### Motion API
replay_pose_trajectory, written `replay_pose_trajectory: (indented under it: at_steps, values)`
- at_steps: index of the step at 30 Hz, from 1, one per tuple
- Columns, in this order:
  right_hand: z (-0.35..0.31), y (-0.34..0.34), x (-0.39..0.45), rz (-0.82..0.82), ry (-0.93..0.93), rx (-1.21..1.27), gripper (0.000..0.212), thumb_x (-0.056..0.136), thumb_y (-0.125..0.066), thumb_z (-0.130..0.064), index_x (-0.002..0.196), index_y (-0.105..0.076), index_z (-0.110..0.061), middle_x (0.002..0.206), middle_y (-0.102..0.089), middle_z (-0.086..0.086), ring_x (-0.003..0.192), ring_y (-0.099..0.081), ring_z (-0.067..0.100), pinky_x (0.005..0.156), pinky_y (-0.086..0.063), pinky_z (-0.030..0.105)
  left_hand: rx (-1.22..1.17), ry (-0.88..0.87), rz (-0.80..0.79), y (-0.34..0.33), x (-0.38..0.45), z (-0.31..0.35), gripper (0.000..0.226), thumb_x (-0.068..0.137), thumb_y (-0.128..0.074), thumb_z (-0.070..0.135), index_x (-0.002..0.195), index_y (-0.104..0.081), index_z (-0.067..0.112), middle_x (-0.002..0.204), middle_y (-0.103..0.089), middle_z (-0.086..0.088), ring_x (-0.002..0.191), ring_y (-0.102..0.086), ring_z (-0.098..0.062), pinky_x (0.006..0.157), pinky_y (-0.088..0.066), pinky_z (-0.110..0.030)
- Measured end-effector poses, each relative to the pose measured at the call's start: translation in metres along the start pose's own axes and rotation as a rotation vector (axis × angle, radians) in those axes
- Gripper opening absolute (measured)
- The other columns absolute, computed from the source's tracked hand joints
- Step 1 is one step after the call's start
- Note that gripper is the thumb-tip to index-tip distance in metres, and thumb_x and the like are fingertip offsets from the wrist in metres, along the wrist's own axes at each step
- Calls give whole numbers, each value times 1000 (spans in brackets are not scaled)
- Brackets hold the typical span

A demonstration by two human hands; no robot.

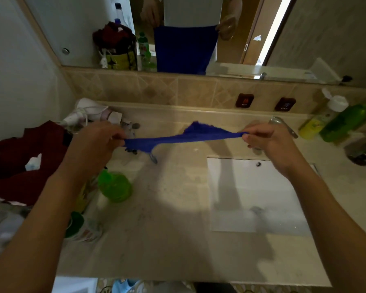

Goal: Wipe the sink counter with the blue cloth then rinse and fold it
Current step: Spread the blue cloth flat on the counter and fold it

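Note:
The blue cloth [184,137] is stretched out in the air above the beige counter [167,218], seen almost edge-on as a thin band. My left hand [97,140] pinches its left end and my right hand [268,140] pinches its right end. In the mirror the cloth's reflection [185,47] hangs down flat between both hands. The white rectangular sink [258,195] lies below and to the right of the cloth, with the metal tap [283,125] just behind my right hand.
A dark red garment [28,157] and a white hair dryer [87,113] crowd the counter's left end. A green container [115,185] stands in front of them. Green and yellow bottles [336,121] stand at the back right. Hot and cold knobs [244,100] sit on the tiled wall.

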State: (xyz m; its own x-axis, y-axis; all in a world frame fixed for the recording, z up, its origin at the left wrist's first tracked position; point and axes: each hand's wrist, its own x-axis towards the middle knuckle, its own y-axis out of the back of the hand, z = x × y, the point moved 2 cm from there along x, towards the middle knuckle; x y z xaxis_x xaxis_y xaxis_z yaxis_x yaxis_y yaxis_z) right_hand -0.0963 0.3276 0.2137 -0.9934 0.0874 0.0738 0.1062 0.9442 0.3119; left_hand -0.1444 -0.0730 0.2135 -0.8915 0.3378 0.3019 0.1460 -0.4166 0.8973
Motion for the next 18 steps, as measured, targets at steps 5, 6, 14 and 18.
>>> replay_pose_trajectory:
  at_steps: [5, 6, 14, 18]
  values:
    - [77, -43, -40, -177, -30, -347, 21, 85, -71, 3, 96, -76, -14, 95, -70, 1, 82, -63, 1, 74, -48, 9, 94, 152, -259, -61, -59, -6, 9, 85, -67, 12, 84, -66, 21, 84, -65, 2, 76, -60, -20, 65, -52, -37]
    - [99, -55, -54, -243, -43, -419, 19, 84, -72, 3, 95, -76, -12, 94, -71, 2, 79, -63, 0, 74, -47, 9, 97, 197, -325, -80, -78, -5, 12, 84, -65, 11, 81, -64, 22, 81, -63, 3, 73, -60, -20, 63, -51, -35]
    - [189, -94, -158, -521, -65, -788, 10, 96, -60, -18, 95, -70, -22, 102, -67, -6, 92, -59, 10, 83, -49, 22, -17, 426, -641, -159, -220, -11, 19, 85, -58, 14, 74, -55, 30, 80, -54, 9, 76, -54, -12, 66, -46, -30]
    - [203, -92, -191, -572, 51, -811, 8, 84, -74, -15, 86, -72, -23, 99, -66, -5, 88, -64, 17, 73, -57, 27, -16, 463, -709, -154, -242, -11, 15, 90, -55, 23, 76, -58, 29, 85, -52, 9, 81, -53, -3, 71, -48, -25]
